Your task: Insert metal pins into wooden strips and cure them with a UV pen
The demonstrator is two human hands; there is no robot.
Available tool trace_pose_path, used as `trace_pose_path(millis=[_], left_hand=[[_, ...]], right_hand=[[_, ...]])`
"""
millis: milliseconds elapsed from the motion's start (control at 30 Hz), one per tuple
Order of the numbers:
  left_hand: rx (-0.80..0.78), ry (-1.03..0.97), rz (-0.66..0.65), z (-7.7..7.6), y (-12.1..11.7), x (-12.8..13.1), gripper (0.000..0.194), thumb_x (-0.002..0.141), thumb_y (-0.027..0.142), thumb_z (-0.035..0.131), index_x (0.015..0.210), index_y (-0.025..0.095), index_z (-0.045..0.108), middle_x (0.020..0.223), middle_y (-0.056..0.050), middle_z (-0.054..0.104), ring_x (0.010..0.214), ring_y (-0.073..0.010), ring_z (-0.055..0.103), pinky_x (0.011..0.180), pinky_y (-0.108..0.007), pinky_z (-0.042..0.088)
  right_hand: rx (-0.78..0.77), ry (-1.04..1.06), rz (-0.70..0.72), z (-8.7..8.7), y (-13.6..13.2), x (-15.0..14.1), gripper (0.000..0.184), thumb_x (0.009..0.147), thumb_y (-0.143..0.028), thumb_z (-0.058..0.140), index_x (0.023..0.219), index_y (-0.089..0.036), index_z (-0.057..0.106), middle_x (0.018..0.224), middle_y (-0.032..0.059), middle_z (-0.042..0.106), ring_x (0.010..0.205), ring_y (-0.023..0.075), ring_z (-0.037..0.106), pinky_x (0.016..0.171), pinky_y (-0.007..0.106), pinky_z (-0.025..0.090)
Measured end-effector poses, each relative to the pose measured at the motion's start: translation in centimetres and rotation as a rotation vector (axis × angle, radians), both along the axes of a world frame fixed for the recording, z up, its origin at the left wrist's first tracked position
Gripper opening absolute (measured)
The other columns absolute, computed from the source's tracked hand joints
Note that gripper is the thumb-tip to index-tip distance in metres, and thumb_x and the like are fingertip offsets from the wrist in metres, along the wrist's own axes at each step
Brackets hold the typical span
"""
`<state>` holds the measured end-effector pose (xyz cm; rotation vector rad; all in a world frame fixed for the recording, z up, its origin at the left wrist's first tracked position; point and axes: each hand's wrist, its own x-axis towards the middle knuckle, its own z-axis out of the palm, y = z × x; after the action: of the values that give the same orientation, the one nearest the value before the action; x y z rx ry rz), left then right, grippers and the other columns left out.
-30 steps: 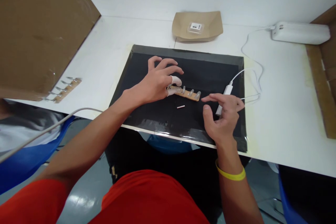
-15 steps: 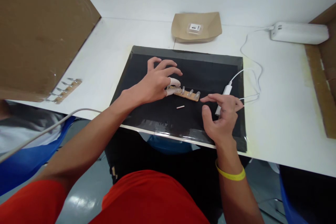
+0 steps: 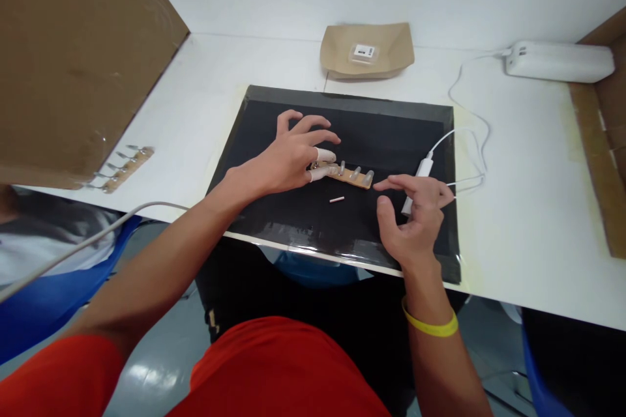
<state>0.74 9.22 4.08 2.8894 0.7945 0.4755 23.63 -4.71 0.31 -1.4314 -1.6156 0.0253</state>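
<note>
A narrow wooden strip [image 3: 349, 176] with several clear nail tips standing up along it lies on the black mat [image 3: 274, 221]. My left hand [image 3: 298, 151] has its thumb and index finger, both in white finger covers, closed around the strip's left end; its other fingers are spread above the mat. Just right of the strip, my right hand [image 3: 415, 212] is held with its fingers apart and nothing between them. Partly behind that hand lies a white pen-shaped device [image 3: 423, 167] with a cord. A short, thin pale stick [image 3: 337, 199] rests in front of the strip.
Behind the mat stands a brown paper tray [image 3: 396, 49] holding a small clear labelled box [image 3: 363, 53]. A white power strip [image 3: 560, 62] with a cable is at the back right. Another strip of nail tips [image 3: 124, 169] lies at left beside a cardboard panel [image 3: 83, 65].
</note>
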Motion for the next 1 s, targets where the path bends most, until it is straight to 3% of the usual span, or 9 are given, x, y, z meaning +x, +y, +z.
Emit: trace_pose_path(millis=[300, 667, 867, 1000], left_hand=[[0.046, 0.033, -0.012, -0.04, -0.1, 0.17, 0.012, 0.097, 0.018, 0.067, 0.099, 0.023, 0.077, 0.134, -0.006, 0.074, 0.139, -0.0356, 0.057, 0.112, -0.068, 0.032], [0.055, 0.072, -0.005, -0.46, -0.07, 0.2, 0.011, 0.095, 0.031, 0.072, 0.101, 0.024, 0.076, 0.137, -0.007, 0.073, 0.141, -0.0367, 0.055, 0.113, -0.066, 0.032], [0.019, 0.072, 0.025, -0.15, -0.17, 0.07, 0.027, 0.089, 0.032, 0.077, 0.116, 0.026, 0.074, 0.143, -0.007, 0.069, 0.145, -0.0381, 0.05, 0.116, -0.063, 0.03], [0.005, 0.042, 0.039, 0.47, -0.65, -0.52, 0.043, 0.09, 0.044, 0.08, 0.127, 0.024, 0.071, 0.147, -0.012, 0.067, 0.145, -0.0405, 0.049, 0.117, -0.063, 0.027]], right_hand=[[0.018, 0.011, 0.005, -0.08, 0.05, 0.06, 0.024, 0.091, -0.021, 0.063, 0.115, -0.025, 0.059, 0.092, 0.0004, 0.08, 0.094, 0.0238, 0.068, 0.101, 0.049, 0.036], [-0.007, 0.003, 0.0, -0.01, -0.01, 0.09, 0.024, 0.091, -0.023, 0.062, 0.115, -0.025, 0.059, 0.093, 0.0005, 0.08, 0.095, 0.0249, 0.069, 0.102, 0.049, 0.036], [-0.049, -0.007, -0.02, 0.2, -0.11, 0.02, 0.023, 0.091, -0.025, 0.06, 0.114, -0.026, 0.058, 0.093, 0.0018, 0.08, 0.096, 0.026, 0.07, 0.102, 0.05, 0.036], [-0.031, -0.002, -0.019, 0.14, -0.13, -0.02, 0.022, 0.091, -0.025, 0.06, 0.113, -0.026, 0.058, 0.093, 0.0015, 0.08, 0.095, 0.0255, 0.07, 0.103, 0.05, 0.036]])
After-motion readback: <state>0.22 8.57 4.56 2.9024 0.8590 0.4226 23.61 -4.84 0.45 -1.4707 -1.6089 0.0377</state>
